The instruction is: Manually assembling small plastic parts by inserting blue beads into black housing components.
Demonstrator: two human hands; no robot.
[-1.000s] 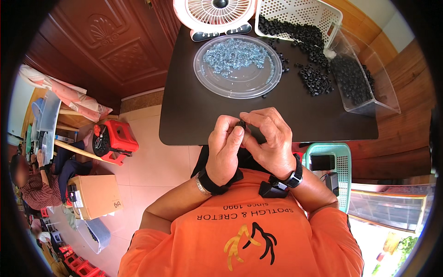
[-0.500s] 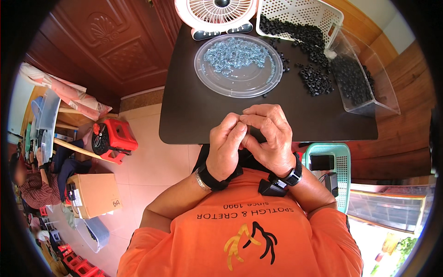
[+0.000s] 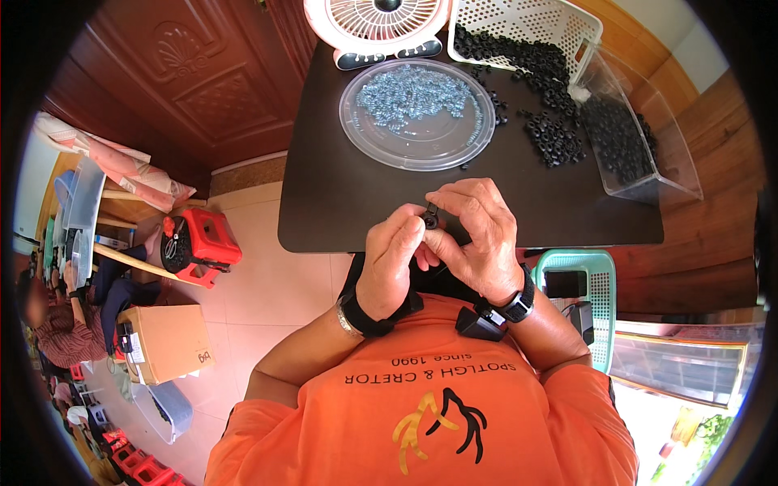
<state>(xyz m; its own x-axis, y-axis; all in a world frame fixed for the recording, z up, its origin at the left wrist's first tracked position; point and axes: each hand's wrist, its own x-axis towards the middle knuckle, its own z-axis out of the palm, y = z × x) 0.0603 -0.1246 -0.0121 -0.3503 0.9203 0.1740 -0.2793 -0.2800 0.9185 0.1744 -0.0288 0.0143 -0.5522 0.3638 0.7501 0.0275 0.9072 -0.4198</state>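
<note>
My left hand point(image 3: 392, 257) and my right hand point(image 3: 474, 235) meet over the near edge of a dark table point(image 3: 340, 194). Between their fingertips they pinch a small black ring part point(image 3: 430, 218). Beyond the hands lies a clear round plastic lid point(image 3: 417, 113) filled with several small blue-grey pieces. To its right, several loose black rings point(image 3: 553, 138) are scattered on the table, spilling from a white perforated basket point(image 3: 527, 24). A clear plastic bin point(image 3: 636, 138) at the right edge holds more black rings.
A white fan point(image 3: 377, 24) stands at the table's far edge. A red stool point(image 3: 198, 243) and a cardboard box point(image 3: 166, 344) sit on the tiled floor to the left. A teal basket point(image 3: 583, 296) is at my right. Another person point(image 3: 49, 324) sits far left.
Both hands stayed together at the table's near edge. The fingers shifted slightly around the small black part.
</note>
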